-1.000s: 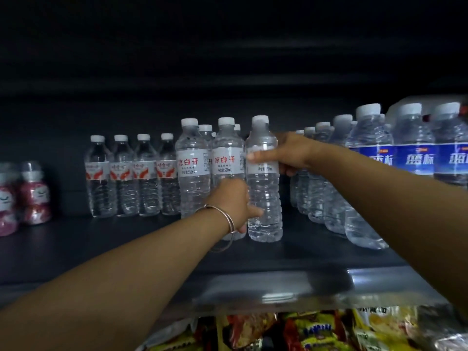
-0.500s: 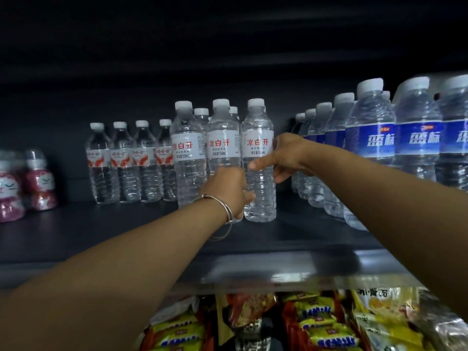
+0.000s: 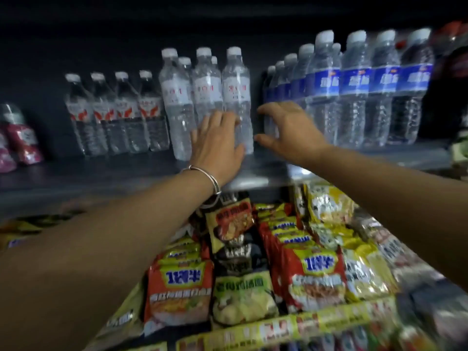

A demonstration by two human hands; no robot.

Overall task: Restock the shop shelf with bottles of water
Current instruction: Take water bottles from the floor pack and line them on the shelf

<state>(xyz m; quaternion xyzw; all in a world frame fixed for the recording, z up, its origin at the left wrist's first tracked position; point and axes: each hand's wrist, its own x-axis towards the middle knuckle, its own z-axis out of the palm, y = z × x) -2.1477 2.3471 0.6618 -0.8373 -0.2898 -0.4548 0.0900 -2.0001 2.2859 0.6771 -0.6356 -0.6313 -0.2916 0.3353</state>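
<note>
Two hands at white-labelled bottles (image 3: 236,97) on shelf (image 3: 253,171), left hand (image 3: 217,143) flat, fingers straight, right hand (image 3: 286,130) loosely spread, empty

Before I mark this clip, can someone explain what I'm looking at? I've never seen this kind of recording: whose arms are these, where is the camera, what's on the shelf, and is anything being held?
There is no machine here. A person wears one wide-angle camera on the head, looking forward and down, so the two bare arms are their own.

On the dark shelf stand upright water bottles: small red-labelled ones, taller white-labelled bottles, and blue-labelled bottles to the right. Pink bottles sit far left. Below lie snack packets.

The left hand, with a bracelet, has straight fingers against the front white-labelled bottle. The right hand hovers beside it, fingers loosely curved, holding nothing. The picture is motion-blurred, so label text is unreadable.
</note>
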